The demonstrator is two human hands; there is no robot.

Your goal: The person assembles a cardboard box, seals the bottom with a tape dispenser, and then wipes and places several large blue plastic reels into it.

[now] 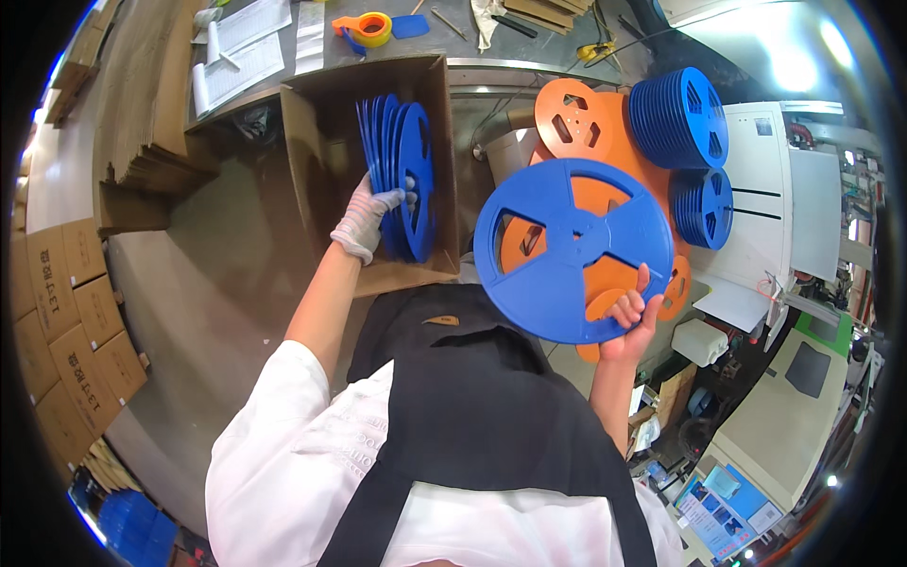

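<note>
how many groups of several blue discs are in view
3: one group at the cardboard box, gripped by the left hand; an upper stack and a lower stack at the right. Others may be hidden.

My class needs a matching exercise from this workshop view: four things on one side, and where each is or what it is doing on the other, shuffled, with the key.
Column 1
1. Left hand
2. Right hand
3. Tape roll
4. Apron

Column 2
A. On the grey table, beyond the cardboard box
B. Gloved, gripping several blue discs
C. Black, worn over a white shirt
D. Holding one large blue disc near its rim

Right pairs: 1-B, 2-D, 3-A, 4-C
</note>
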